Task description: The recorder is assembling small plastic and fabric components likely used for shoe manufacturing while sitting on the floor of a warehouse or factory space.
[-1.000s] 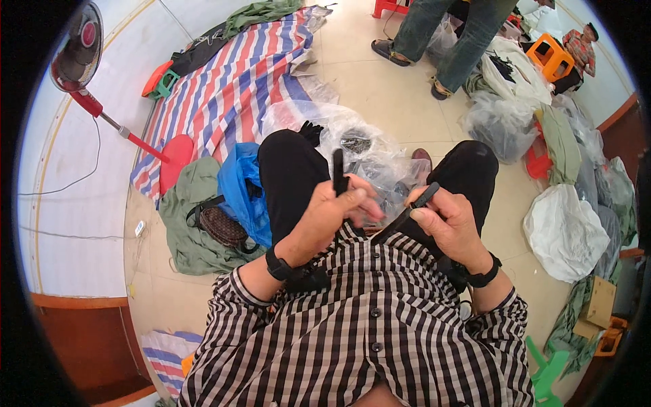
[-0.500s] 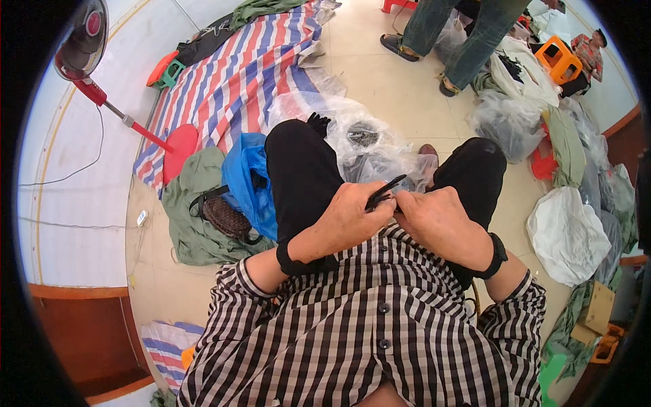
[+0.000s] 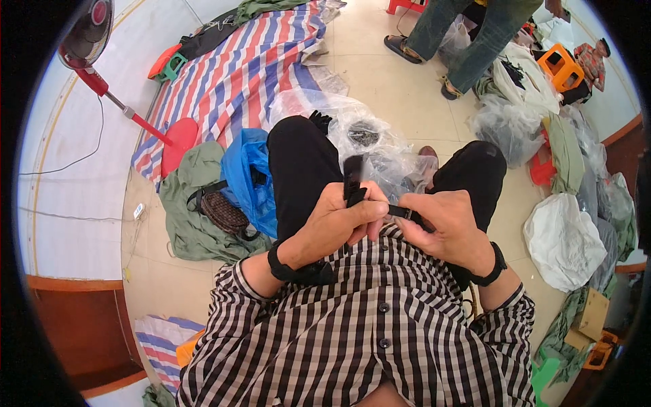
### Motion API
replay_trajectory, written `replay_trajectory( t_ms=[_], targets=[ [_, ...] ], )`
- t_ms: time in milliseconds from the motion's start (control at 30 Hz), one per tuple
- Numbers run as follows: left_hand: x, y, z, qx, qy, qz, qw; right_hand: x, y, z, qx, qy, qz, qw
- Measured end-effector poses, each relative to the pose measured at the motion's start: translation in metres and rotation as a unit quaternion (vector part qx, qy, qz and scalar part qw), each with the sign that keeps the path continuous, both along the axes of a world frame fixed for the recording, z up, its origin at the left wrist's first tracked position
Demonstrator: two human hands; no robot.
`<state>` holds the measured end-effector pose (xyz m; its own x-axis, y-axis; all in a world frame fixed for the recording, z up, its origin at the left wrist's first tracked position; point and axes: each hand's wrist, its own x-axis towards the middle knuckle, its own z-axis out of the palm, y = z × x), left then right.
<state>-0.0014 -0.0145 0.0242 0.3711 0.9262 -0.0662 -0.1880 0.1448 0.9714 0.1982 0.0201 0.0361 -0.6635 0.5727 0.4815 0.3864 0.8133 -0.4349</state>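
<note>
A black strap (image 3: pixel 399 211) stretches between my two hands, just above my lap. My left hand (image 3: pixel 339 218) is closed on it, with a blurred flat end of black strap standing up above the fingers. With thumb and forefinger my right hand (image 3: pixel 444 218) pinches the other part, where a small dark piece shows; its exact shape is partly hidden by the fingers. Beyond my knees lies a clear plastic bag (image 3: pixel 400 166) with dark items in it, and a black bundle (image 3: pixel 320 122) rests by my left knee.
To my left are a blue plastic bag (image 3: pixel 245 169), a brown woven bag (image 3: pixel 227 216) on green cloth, and a red standing fan (image 3: pixel 183 136) beside a striped sheet (image 3: pixel 230 88). A person's legs (image 3: pixel 491 47) stand ahead. Plastic sacks (image 3: pixel 564 237) line the right side.
My hands have moved slightly apart, baring a stretch of strap between them. The strap end above my left hand has swung from slanting right to upright.
</note>
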Motion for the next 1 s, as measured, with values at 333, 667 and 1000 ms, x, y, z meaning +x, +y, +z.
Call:
replay_trajectory(
  t_ms=[333,667,1000],
  targets=[
    [-0.011,-0.012,0.012,-0.011,-0.114,0.001,0.993,-0.013,0.005,0.01,-0.075,0.138,0.076,0.985],
    [-0.021,-0.012,0.019,-0.017,-0.131,-0.011,0.991,-0.023,0.008,0.02,-0.012,0.1,0.118,0.988],
    [-0.03,0.0,0.036,-0.01,0.072,-0.089,0.993,-0.026,0.014,0.036,0.074,-0.079,0.152,0.982]
  ],
)
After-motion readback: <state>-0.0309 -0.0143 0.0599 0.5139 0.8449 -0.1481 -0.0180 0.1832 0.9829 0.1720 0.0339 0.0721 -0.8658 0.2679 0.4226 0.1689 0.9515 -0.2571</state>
